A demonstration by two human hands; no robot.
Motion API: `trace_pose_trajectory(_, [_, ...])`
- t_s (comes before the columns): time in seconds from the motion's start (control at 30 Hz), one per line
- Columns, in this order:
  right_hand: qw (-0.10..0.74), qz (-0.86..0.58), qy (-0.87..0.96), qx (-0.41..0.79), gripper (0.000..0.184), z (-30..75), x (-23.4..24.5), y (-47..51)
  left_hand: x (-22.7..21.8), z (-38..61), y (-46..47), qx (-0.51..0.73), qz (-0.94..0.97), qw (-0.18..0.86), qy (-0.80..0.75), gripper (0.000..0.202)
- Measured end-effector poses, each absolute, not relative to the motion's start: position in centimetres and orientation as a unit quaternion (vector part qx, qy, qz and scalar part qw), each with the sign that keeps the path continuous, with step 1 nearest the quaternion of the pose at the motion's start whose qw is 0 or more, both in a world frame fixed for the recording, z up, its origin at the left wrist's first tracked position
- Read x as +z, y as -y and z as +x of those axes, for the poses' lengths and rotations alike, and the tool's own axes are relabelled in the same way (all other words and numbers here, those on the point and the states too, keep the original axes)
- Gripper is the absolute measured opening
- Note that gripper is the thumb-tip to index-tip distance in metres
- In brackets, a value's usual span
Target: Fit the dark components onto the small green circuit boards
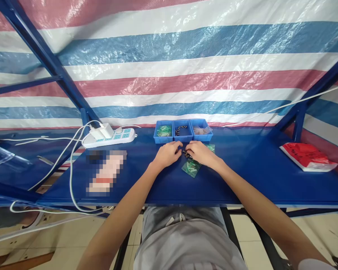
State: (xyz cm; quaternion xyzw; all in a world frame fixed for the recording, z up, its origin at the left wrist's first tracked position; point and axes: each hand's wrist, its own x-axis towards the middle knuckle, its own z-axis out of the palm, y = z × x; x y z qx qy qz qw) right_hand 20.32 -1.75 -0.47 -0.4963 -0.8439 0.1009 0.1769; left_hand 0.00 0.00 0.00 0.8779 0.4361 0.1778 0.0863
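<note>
My left hand and my right hand rest close together on the blue table, fingers curled toward each other around small dark parts between them. What exactly each hand pinches is too small to make out. Under and beside my right hand lie green circuit boards. Just beyond the hands stand three blue bins: the left holds green pieces, the middle small dark parts, the right clear-bagged items.
A white power strip with chargers and white cables sits at back left. A blurred pink object lies left of my hands. A red and white bag lies at right. Blue frame posts flank the table; a striped tarp hangs behind.
</note>
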Motion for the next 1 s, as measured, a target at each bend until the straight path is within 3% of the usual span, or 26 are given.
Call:
trace_pose_trajectory(0.57, [0.176, -0.496, 0.843, 0.115, 0.022, 19.9, -0.2, 1.9, -1.0, 0.0, -0.3, 0.174, 0.896, 0.075, -0.401, 0.024])
trace_pose_trajectory(1.0, [0.281, -0.483, 0.819, 0.13, 0.016, 19.8, 0.0, 1.6, -0.5, -0.2, -0.1, 0.266, 0.885, 0.131, -0.358, 0.013])
